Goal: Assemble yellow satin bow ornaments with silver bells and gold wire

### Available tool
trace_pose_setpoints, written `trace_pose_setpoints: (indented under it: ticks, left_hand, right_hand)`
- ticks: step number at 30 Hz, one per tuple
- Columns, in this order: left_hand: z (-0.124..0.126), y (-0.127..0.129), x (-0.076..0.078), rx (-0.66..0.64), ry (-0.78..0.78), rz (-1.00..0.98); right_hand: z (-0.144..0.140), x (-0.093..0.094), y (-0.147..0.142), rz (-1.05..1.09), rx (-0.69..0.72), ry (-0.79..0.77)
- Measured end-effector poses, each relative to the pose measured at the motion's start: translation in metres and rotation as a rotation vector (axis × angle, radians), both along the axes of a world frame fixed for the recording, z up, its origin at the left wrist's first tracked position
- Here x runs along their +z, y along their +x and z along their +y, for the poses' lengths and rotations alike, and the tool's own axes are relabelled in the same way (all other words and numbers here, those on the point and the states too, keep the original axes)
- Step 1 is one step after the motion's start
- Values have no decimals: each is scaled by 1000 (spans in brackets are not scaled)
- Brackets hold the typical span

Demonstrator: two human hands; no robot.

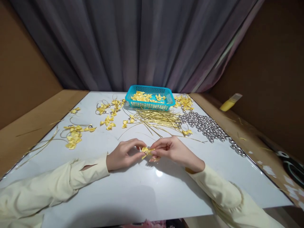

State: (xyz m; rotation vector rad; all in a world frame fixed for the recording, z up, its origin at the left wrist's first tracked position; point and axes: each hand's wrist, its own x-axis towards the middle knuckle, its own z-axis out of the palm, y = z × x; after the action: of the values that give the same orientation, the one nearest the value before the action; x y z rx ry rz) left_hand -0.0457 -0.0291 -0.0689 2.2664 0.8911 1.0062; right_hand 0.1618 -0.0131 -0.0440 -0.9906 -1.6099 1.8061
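**Item count at the bench**

Hands in view: two, a left hand (123, 155) and a right hand (174, 150), meeting at lower centre of the frame. Between their fingers: one yellow bow (147, 151).

Baskets: one, a turquoise basket (149, 97) at upper centre, holding a heap of bows too tangled to count.

Loose bows (108, 122) on the bench (142, 190): roughly a dozen and a half left of centre, plus a small uncounted cluster right of the basket.

Gold wires (159, 118): one bundle, strands too many to number.

Silver beads (209, 126): one spread at right, several dozen, not individually countable.

Yellow bottles: one yellow bottle (230, 103), upper right.
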Motion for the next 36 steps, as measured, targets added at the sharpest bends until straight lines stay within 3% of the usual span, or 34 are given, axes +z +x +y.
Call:
trace_pose_setpoints:
  ticks: [4, 12, 16, 20, 22, 24, 27, 31, 36]
  left_hand:
    - [-1, 0, 1, -18, -3, -37]
    - [-3, -3, 4, -5, -59, -31]
    - [-3, 0, 3, -28, -14, 27]
    - [-3, 2, -1, -25, 41, 65]
    - [-3, 2, -3, 12, 108, 82]
    - [-3, 1, -4, 53, 201, 125]
    - [-2, -1, -3, 64, 369, 228]
    - [-1, -3, -2, 30, 606, 366]
    - [1, -1, -1, 34, 801, 369]
  right_hand:
    - [-2, 2, 0, -52, -25, 138]
    - [-6, 3, 5, -172, -91, 826]
    - [-10, 0, 4, -165, -79, 897]
    - [-13, -3, 1, -151, -44, 833]
    - [-17, -2, -1, -164, -100, 870]
    - [-21, 0, -2, -227, -175, 1015]
    - [-28, 3, -5, -380, -162, 1208]
    - [-32, 2, -9, -497, -58, 1273]
    - [-31, 0, -8, -419, -54, 1307]
